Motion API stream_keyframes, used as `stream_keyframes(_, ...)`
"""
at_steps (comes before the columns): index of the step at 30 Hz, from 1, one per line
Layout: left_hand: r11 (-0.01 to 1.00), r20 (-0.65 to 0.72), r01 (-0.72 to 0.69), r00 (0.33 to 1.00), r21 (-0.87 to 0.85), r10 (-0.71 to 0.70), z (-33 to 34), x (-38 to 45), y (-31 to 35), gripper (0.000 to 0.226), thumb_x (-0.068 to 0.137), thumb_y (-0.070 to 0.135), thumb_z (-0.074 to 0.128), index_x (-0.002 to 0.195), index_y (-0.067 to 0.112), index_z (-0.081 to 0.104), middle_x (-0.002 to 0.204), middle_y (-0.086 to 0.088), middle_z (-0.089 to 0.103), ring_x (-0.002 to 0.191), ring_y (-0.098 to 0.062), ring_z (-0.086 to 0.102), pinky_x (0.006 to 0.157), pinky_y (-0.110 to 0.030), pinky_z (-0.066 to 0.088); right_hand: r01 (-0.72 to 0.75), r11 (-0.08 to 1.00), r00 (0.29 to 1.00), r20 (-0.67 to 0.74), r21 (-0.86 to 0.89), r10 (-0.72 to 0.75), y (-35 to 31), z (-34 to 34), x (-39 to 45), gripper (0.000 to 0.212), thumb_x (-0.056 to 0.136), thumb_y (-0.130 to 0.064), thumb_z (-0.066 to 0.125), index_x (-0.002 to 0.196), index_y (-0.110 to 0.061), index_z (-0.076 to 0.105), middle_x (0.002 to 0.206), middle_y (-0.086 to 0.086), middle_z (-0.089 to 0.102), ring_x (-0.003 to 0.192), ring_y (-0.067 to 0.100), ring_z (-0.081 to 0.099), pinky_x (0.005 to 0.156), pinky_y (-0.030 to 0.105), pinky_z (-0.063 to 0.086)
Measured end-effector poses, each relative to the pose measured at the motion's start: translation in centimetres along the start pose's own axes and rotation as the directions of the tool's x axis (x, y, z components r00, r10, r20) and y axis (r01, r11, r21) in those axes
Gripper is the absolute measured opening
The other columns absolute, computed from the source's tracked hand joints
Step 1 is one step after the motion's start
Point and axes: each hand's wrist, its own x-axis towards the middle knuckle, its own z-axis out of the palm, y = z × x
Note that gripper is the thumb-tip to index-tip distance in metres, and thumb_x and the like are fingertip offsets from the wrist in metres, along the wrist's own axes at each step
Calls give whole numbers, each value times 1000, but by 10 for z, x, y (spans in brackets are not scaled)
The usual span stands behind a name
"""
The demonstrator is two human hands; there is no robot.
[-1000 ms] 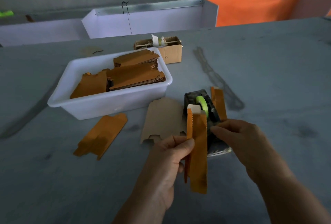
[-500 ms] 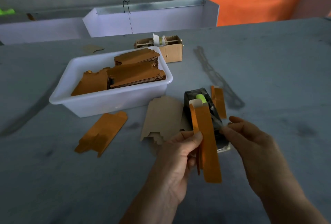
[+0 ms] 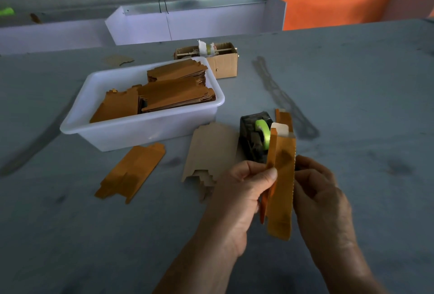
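Left hand point(image 3: 237, 190): is gripping the orange carton blank point(image 3: 281, 176), its thumb pressing on the front face.
Right hand point(image 3: 321, 195): is curling its fingers against the blank's serrated right edge; I cannot tell whether it is pinching it.
Orange carton blank: is being held upright above the table point(image 3: 352, 106), just in front of the tape dispenser point(image 3: 252, 136).
Tape dispenser: is carrying a green roll point(image 3: 263, 129).
White tub point(image 3: 145, 129): is sitting to the left, holding stacked brown blanks.
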Motion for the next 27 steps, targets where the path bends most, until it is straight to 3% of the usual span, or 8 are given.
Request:
stream_keyframes(4,1000,-6,0,1000,30,0,1,0,3,10,89,15,63,80,14,66,56,10,64,42,4,54,39,-8,37,28,999,999,18,-34,-27,1,0,-1,9,82,-23,67,73,-22,67,122,-9,56,102,13,60,81,34,50)
stream_keyframes(9,995,-29,9,1000,103,-6,2,-1,4,8,89,19,64,82,16,66,62,11,63,46,4,54,42,-7,36,263,936,963,0,-233,-270,-3,1,1,9,82,-8,69,74,-10,66,103,-11,54,77,-2,55,62,3,39)
stream_keyframes(13,992,-36,13,999,126,-8,3,-2,6,9,89,20,65,79,19,67,63,10,64,46,3,54,41,-9,36,289,891,949,-15,-349,-314,0,-2,6,10,78,4,69,72,-2,66,93,4,61,65,11,53,57,7,34)
stream_keyframes(17,996,-26,64,998,62,-63,3,0,10,14,87,12,67,74,16,65,59,6,61,43,-1,50,37,-13,33,114,987,993,-17,-116,-116,8,-23,10,17,84,-7,65,74,-20,65,94,-4,65,79,12,63,61,5,44)
stream_keyframes(20,994,-24,93,995,58,-92,3,6,14,11,86,9,68,76,13,67,69,-2,67,51,-10,56,45,-18,43,13,988,999,50,157,-21,-1,-41,10,11,81,-16,66,76,-25,66,82,-3,68,81,17,65,72,32,53)
stream_keyframes(21,994,-13,105,994,25,-105,4,6,15,9,86,7,67,78,11,67,76,-6,70,57,-14,62,51,-21,51,6,970,993,116,242,-35,-8,-45,8,6,77,-19,67,78,-25,67,80,-1,69,78,17,65,72,33,53)
stream_keyframes(23,989,15,137,991,-60,-137,4,6,17,6,86,1,66,81,5,67,87,-15,72,67,-19,69,63,-26,60,31,939,960,250,342,-123,-23,-49,6,11,69,-27,62,76,-24,69,75,-1,68,71,11,63,65,21,53)
stream_keyframes(27,984,65,157,986,-86,-152,2,2,18,2,85,-3,65,86,-2,65,91,-22,71,73,-23,71,65,-27,61,90,938,882,411,334,-231,-34,-46,9,17,66,-27,60,78,-27,72,74,-1,70,65,2,62,56,12,48)
